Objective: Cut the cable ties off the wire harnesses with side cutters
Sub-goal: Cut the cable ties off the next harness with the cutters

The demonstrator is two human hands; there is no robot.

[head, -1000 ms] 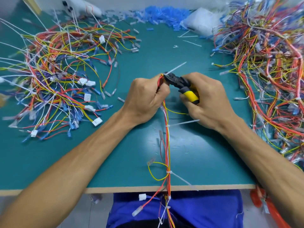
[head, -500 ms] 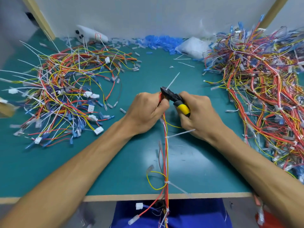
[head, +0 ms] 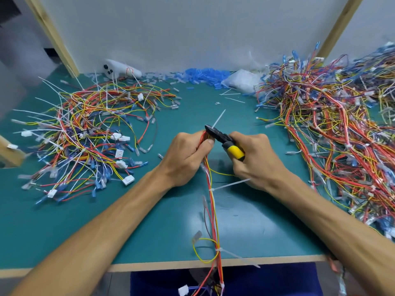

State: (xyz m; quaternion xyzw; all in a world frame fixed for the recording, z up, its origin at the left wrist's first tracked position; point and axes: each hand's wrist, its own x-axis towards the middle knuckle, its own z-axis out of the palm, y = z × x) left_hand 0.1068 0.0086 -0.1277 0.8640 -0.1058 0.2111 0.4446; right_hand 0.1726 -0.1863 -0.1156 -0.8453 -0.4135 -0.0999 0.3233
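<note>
The left hand (head: 188,159) pinches the top of a wire harness (head: 213,210) between thumb and curled fingers at the centre of the frame. I judge this steadies the bundle so the tie stands clear of the wires. The right hand (head: 256,161) wraps round the yellow handles of the side cutters (head: 222,139). Their black tips sit at the base of a white cable tie (head: 219,118); whether the blades are pressed together I cannot tell.

The harness runs down over the table (head: 149,221) edge, carrying a second tie (head: 233,184) and a third tie (head: 235,256), probably next. The left pile (head: 85,135) and right pile (head: 331,135) likely separate done from undone; which is which is unclear.

The only container, a white plastic bag (head: 241,83) at upper centre, hides its contents.
</note>
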